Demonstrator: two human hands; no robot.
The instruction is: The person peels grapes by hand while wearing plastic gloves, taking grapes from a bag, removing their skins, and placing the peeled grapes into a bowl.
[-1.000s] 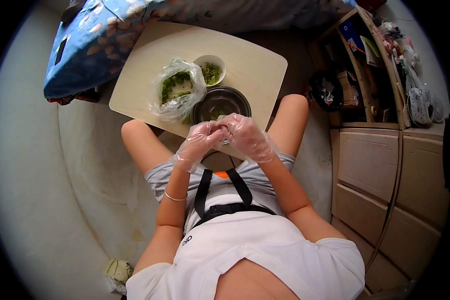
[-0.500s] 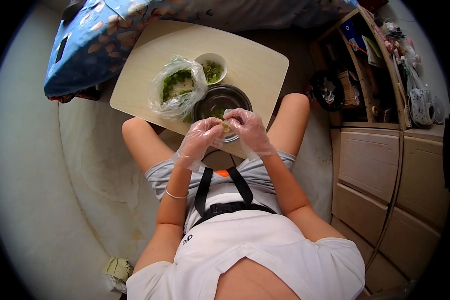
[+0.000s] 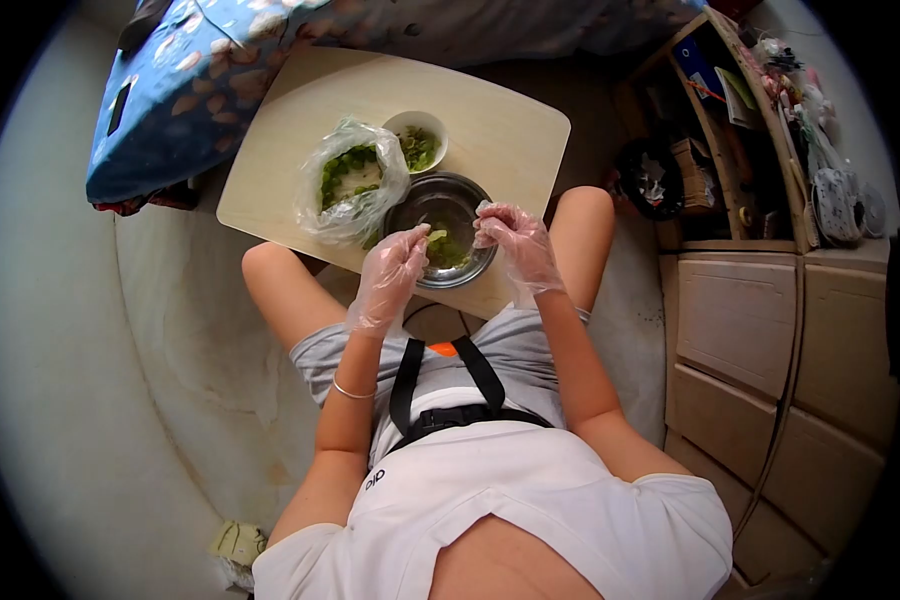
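Observation:
Both hands wear clear plastic gloves. My left hand (image 3: 393, 272) is closed in a pinch at the left side of a metal bowl (image 3: 452, 197), with a pale green leafy piece (image 3: 437, 236) at its fingertips. My right hand (image 3: 518, 242) hovers over the bowl's right rim, its fingers pressed together; whatever they hold is too small to make out. More green bits lie inside the bowl. Left of it, a clear plastic bag (image 3: 328, 222) stands open with green leaves (image 3: 342, 172) in it. Behind the bowl is a white bowl (image 3: 436, 124) containing chopped-looking greens (image 3: 417, 148).
The containers stand on a small pale table (image 3: 500, 115) between my knees. A bed with a blue floral cover (image 3: 185, 100) borders the table's far left. Along the right stand a wooden shelf (image 3: 715, 130) and cabinet drawers (image 3: 738, 310), with a black-lined bin (image 3: 650, 180) beside them.
My hands, together over the bowl before, have separated. The right moved right and slightly up; the left moved slightly left, with the green piece now showing at its fingertips.

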